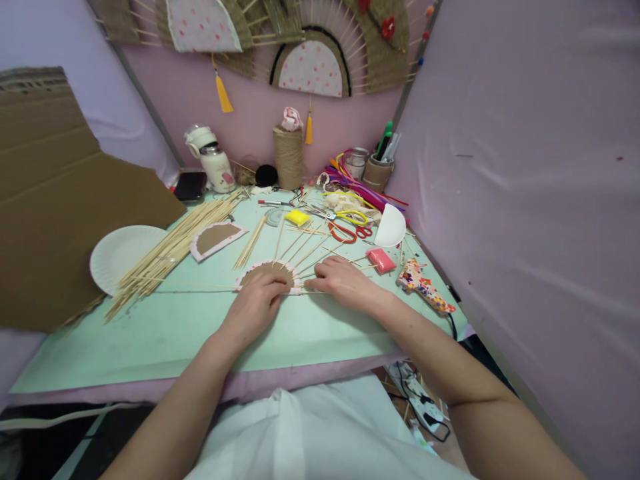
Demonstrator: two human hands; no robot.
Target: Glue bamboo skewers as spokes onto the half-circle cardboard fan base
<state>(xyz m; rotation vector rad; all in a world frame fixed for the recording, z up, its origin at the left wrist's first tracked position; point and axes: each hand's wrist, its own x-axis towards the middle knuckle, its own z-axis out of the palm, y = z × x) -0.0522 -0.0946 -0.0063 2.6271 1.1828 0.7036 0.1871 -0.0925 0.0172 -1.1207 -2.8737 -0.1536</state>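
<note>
A cardboard half-circle [265, 269] with a pink-and-white fabric rim lies on the table, its straight edge toward me. My left hand [259, 298] presses on it, fingers bent and close together over its lower right part. Several thin bamboo sticks [301, 248] fan outward from its curved edge, and another stretches to the left. Just right of the half-circle, my right hand [341, 280] has its fingertips closed on a bamboo stick [307, 291] near the straight edge. The exact grip is partly hidden by the fingers.
Left lie a bundle of sticks [175, 243], a paper plate [117, 250] and a second half-circle [216, 239]. A glue gun [425, 287], red-handled scissors [345, 233] and a pink packet [381, 261] are on the right. Behind stand a twine spool [289, 159] and a bottle [217, 168].
</note>
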